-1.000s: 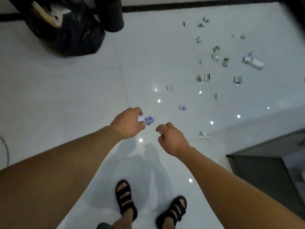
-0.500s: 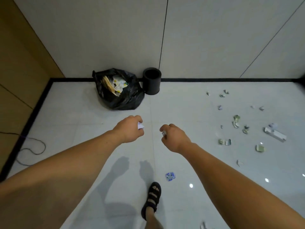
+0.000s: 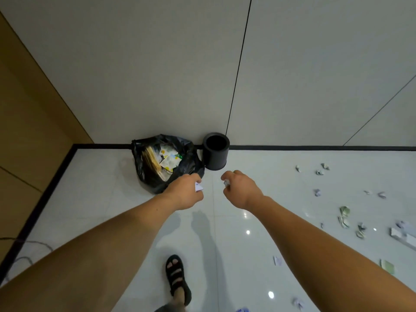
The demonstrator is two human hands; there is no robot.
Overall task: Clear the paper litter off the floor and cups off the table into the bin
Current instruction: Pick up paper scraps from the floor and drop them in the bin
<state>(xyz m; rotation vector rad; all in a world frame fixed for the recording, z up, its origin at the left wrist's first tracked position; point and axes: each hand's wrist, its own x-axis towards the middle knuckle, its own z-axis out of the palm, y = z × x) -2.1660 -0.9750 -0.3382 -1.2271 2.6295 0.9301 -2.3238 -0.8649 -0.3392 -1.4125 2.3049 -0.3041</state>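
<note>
My left hand (image 3: pixel 185 191) grips a small white paper scrap (image 3: pixel 198 187) that sticks out between thumb and fingers. My right hand (image 3: pixel 240 188) is curled round another small white scrap (image 3: pixel 226 182). Both hands are held out in front of me, just short of the black cylindrical bin (image 3: pixel 216 153) standing against the wall. A black rubbish bag (image 3: pixel 144 174), open and full of paper waste, sits left of the bin. Several paper scraps (image 3: pixel 344 216) lie scattered on the white tiled floor to the right.
A white box-like piece (image 3: pixel 403 236) lies at the far right edge. A grey cable (image 3: pixel 29 244) runs along the floor by the wooden wall on the left. My sandalled foot (image 3: pixel 176 279) is on the tiles below my hands. No table or cups are in view.
I have walked closer to the bin and bag, and the view has tilted up. Both hands still hold their scraps. A blue scrap has dropped to the floor behind.
</note>
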